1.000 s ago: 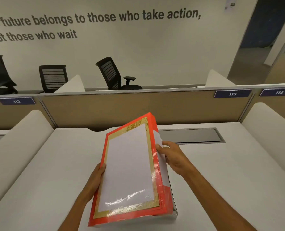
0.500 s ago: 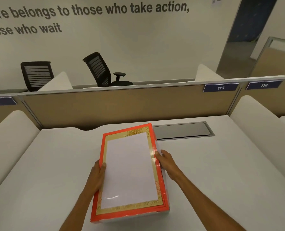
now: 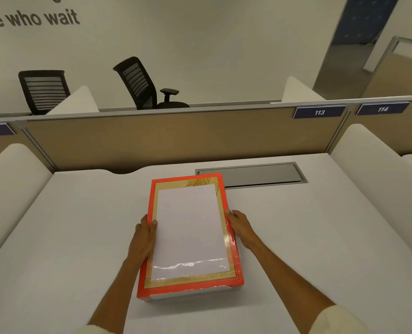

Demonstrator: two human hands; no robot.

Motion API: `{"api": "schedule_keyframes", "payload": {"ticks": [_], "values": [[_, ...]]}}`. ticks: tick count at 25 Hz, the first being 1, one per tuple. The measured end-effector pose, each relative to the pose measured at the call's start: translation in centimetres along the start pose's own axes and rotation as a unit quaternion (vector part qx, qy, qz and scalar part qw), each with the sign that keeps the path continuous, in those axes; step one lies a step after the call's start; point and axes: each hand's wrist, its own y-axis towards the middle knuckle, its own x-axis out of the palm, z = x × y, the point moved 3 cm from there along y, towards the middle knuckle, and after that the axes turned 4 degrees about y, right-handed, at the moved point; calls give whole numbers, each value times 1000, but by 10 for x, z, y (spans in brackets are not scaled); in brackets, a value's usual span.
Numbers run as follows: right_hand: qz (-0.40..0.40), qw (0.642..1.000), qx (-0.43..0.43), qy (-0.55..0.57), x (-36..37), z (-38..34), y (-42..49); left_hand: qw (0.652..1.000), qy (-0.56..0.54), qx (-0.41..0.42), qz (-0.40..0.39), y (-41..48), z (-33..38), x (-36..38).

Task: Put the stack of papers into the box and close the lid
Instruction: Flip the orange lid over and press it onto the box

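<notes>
Both hands grip the lid on the box, one at each long edge.

The lid [image 3: 189, 233], red-rimmed with a gold border and a white centre panel, lies flat over the box [image 3: 190, 293], of which only a pale strip shows under the lid's near edge, on the desk [image 3: 308, 237]. The left hand [image 3: 143, 237] clasps the lid's left edge, thumb curled onto the top just inside the rim, the other fingers hidden down the side. The right hand [image 3: 240, 226] holds the right edge, thumb tip on the rim and fingers closed against the side below it. No papers show; the lid covers whatever lies between the two hands. Beyond the fingertips, past the lid's far right corner, a grey hatch [image 3: 260, 175] is set into the desk.
</notes>
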Motion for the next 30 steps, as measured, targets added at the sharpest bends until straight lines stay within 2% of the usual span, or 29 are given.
{"api": "schedule_keyframes", "payload": {"ticks": [15,27,30], "values": [[48,988,-19,-143,13,9,5,999,32,-6,17,3,-3,6],[75,982,-24,-170,18,16,12,1000,13,-12,11,8,-5,10],[72,983,-22,-167,18,17,9,998,52,-23,10,8,-6,10]]}}
